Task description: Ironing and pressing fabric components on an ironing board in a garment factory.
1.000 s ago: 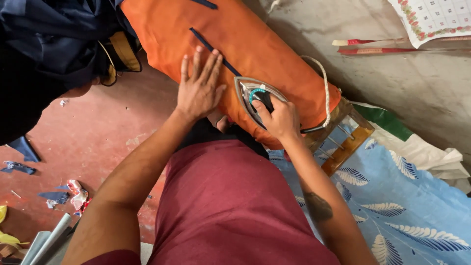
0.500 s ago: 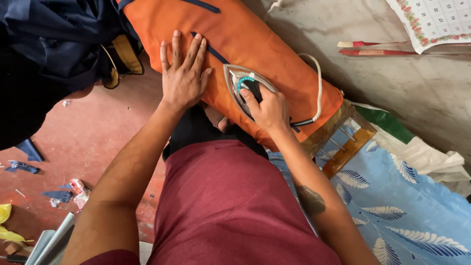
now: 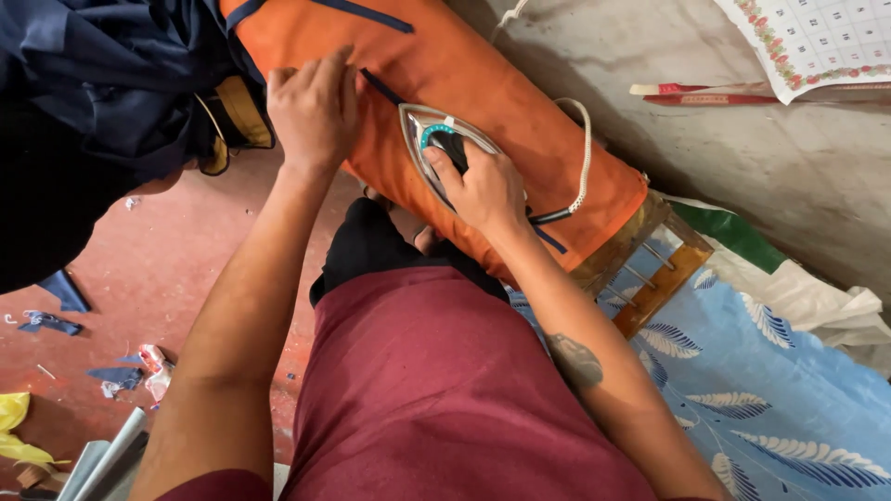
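An orange cloth with dark blue stripes (image 3: pixel 483 83) lies over a narrow padded board. On it stands a silver electric iron (image 3: pixel 429 132) with a teal dial. My right hand (image 3: pixel 481 188) is closed around the iron's black handle. My left hand (image 3: pixel 314 109) rests on the orange cloth just left of the iron, fingers curled and pinching the fabric near a blue stripe. A white cord (image 3: pixel 585 158) runs from the back of the iron across the cloth.
Dark blue garments (image 3: pixel 102 83) hang in a heap at the upper left. A wooden rack (image 3: pixel 654 274) sits under the board's right end, above a blue leaf-print sheet (image 3: pixel 780 390). Fabric scraps (image 3: pixel 121 376) litter the red floor. A calendar (image 3: pixel 817 37) lies at the top right.
The iron and my right hand slid up and left along the orange cloth. My left hand went from lying flat with spread fingers to a curled pinch on the fabric.
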